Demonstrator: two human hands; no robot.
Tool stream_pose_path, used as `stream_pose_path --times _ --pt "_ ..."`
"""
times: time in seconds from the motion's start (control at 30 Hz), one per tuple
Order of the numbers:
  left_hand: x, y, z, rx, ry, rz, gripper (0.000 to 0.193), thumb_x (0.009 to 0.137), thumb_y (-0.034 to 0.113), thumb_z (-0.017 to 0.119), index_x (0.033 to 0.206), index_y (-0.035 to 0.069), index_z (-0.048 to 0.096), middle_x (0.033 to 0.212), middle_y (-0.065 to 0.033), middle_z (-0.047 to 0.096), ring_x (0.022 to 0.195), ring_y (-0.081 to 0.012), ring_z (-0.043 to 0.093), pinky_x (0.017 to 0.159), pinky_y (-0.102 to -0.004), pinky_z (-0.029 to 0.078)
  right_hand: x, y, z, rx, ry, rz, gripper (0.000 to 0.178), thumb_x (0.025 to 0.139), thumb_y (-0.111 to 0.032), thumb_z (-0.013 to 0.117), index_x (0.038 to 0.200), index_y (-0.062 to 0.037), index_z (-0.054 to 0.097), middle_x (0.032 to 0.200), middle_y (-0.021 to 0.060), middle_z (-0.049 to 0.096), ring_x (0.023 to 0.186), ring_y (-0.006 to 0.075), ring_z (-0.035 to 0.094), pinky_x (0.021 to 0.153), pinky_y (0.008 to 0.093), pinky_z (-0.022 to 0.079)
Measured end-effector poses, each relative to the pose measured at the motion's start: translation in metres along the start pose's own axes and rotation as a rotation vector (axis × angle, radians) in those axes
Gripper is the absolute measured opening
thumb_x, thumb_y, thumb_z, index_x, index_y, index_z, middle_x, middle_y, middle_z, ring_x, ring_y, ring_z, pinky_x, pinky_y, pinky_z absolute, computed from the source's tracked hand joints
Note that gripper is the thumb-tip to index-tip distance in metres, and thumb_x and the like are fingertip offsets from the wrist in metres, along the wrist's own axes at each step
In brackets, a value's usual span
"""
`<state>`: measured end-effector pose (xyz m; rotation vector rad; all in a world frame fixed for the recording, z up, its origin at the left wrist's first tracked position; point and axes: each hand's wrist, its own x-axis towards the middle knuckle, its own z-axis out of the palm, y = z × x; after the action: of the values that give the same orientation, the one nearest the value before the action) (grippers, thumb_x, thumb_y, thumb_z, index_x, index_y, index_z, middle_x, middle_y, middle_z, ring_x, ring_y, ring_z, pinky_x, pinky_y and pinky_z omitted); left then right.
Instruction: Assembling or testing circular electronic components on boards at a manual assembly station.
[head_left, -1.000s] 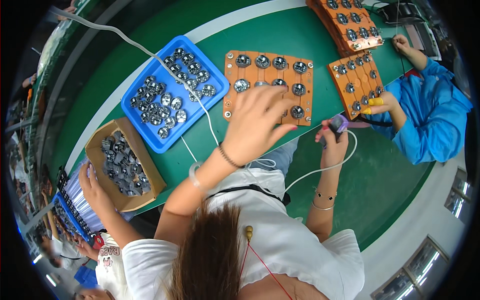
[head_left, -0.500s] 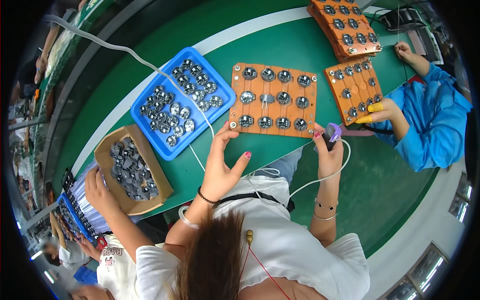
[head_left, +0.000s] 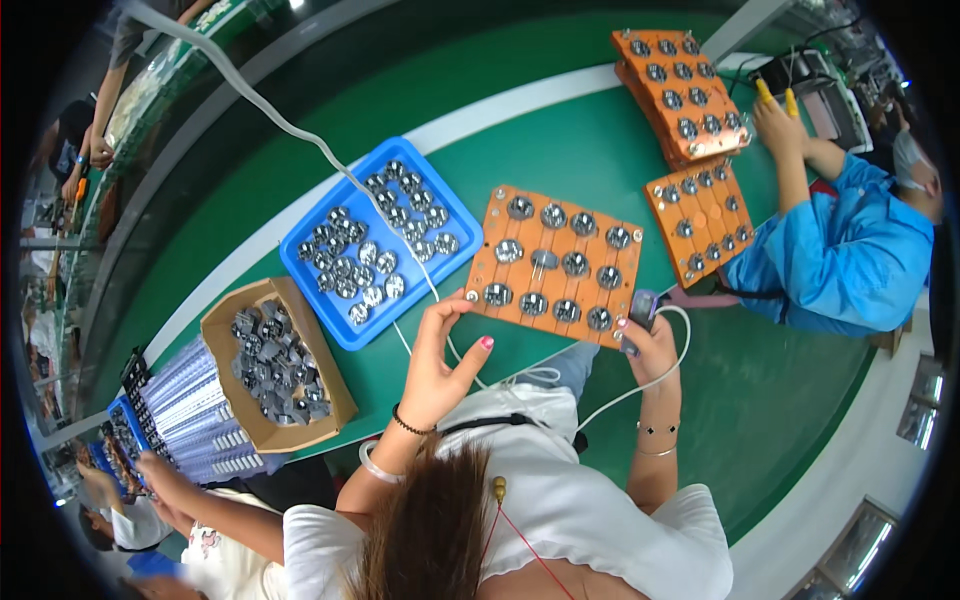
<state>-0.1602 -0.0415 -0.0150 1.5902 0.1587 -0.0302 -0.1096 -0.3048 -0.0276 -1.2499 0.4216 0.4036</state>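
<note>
An orange fixture board (head_left: 550, 273) lies at a slant in front of me, with several round black-and-silver parts seated in rows. One spot in its middle row has a small grey piece with two thin metal legs (head_left: 543, 262). At the board's near left corner, my left hand (head_left: 440, 350) touches the edge with its fingertips, the thumb spread away. My right hand (head_left: 652, 350) is closed around a small grey-and-purple handheld device (head_left: 640, 318) with a white cable, right beside the board's near right corner. What the device's tip touches is hard to make out.
Left of the board stand a blue tray (head_left: 352, 341) of round parts and a cardboard box (head_left: 345, 408) of grey pieces. Clear plastic tubes (head_left: 200, 410) lie beyond. Further orange boards (head_left: 700, 225) sit at the right, near a blue-sleeved co-worker (head_left: 830, 250). A white cable crosses the tray.
The board has turned clockwise, and my hands have stayed at its near corners. The co-worker's yellow-tipped hand has left the right-hand board. Another person's hand has moved away from the cardboard box.
</note>
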Motion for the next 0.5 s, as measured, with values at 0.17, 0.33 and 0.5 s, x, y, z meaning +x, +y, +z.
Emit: stream_pose_path --times 0.17,0.33,0.5 --pt "0.002 0.008 -0.007 0.015 -0.074 -0.023 0.039 0.079 0.001 0.061 0.115 0.003 0.044 0.126 -0.0169 0.041 0.125 -0.0255 0.036 0.103 -0.0363 0.031 0.001 0.024 -0.009 0.229 -0.046 -0.194 0.023 0.075 0.002 0.058 0.098 0.0035 0.055 0.086 0.0077 0.06 0.072 0.0145 0.058 0.062 0.0253 0.047" --pt "0.006 0.011 -0.004 0.096 -0.063 0.155 0.037 0.08 0.005 0.06 0.114 0.003 0.046 0.128 -0.0183 0.04 0.124 -0.0287 0.037 0.101 -0.036 0.031 -0.004 0.019 -0.001 0.266 -0.033 -0.322 0.031 0.075 0.003 0.056 0.105 0.0046 0.051 0.094 0.0095 0.059 0.079 0.016 0.058 0.069 0.028 0.048" --pt "0.031 0.021 0.008 0.423 -0.056 0.336 0.031 0.077 0.005 0.059 0.107 0.002 0.05 0.117 -0.0208 0.048 0.116 -0.0353 0.042 0.097 -0.0403 0.035 0.032 -0.01 0.021 0.422 -0.065 -0.438 0.037 0.08 0.003 0.054 0.115 -0.0014 0.044 0.099 0.0066 0.053 0.092 0.0169 0.054 0.081 0.0316 0.045"
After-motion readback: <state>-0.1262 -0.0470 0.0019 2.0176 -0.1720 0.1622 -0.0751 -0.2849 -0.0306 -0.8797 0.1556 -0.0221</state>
